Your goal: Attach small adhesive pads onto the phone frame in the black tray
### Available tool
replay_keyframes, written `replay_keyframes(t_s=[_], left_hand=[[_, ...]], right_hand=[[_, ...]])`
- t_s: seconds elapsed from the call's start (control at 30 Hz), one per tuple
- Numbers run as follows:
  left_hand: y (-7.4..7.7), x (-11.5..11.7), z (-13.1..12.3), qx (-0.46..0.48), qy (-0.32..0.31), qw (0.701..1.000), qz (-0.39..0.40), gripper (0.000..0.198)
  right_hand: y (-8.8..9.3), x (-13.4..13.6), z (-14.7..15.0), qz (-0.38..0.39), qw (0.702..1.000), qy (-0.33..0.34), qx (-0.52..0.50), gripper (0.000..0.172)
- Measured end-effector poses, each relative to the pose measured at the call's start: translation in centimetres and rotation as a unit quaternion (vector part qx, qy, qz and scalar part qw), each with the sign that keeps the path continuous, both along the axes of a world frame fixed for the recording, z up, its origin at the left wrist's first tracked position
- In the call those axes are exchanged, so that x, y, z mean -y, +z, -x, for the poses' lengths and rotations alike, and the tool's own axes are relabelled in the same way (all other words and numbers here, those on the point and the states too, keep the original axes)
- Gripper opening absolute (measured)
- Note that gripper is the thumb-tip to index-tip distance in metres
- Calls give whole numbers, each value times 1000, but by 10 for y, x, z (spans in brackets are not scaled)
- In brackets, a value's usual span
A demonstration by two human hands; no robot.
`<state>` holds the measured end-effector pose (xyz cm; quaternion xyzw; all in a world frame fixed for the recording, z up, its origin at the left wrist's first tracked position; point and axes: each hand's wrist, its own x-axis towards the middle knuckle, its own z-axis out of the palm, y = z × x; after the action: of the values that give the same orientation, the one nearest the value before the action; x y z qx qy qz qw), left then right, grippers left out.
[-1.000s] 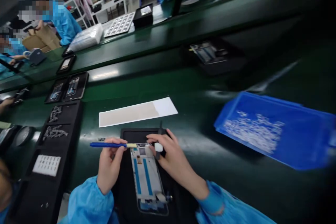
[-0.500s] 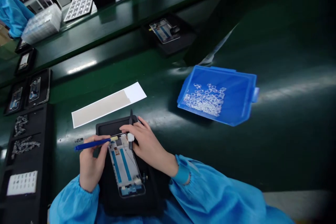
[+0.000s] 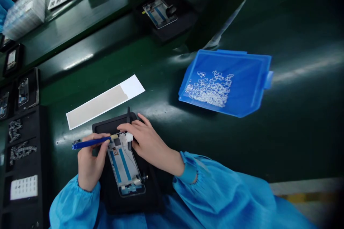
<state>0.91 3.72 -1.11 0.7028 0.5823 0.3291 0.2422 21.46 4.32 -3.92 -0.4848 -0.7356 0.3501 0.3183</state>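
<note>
A phone frame [image 3: 125,166] with two blue strips lies in a black fixture tray [image 3: 107,126] on the green bench in front of me. My left hand [image 3: 88,162] is closed round a blue-handled tool [image 3: 90,143] whose pale tip rests at the frame's top edge. My right hand [image 3: 146,142] is closed on thin black tweezers [image 3: 129,114], fingers pressed at the same top edge, one fingertip wearing a white cot. Blue sleeves cover both arms.
A white-and-tan paper strip [image 3: 103,101] lies just beyond the tray. A blue bin [image 3: 252,78] of several small clear parts sits to the right. Black trays [image 3: 24,150] with small parts line the left. Another phone frame [image 3: 159,11] rests on a fixture farther back.
The view has swung down and to the right, so the far workers have left the picture. Both hands stay at the frame's top edge with their tools.
</note>
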Motion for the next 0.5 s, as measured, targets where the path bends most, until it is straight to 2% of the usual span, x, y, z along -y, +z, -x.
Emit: replay_keyframes(t_s=[0.2, 0.5], left_hand=[[3, -2, -1, -59, -33, 997, -20, 15], [8, -4, -4, -99, -55, 993, -36, 12]], right_hand=[[3, -1, 0, 4, 1000, -2, -2, 45], [1, 0, 0, -3, 1000, -1, 1, 46]])
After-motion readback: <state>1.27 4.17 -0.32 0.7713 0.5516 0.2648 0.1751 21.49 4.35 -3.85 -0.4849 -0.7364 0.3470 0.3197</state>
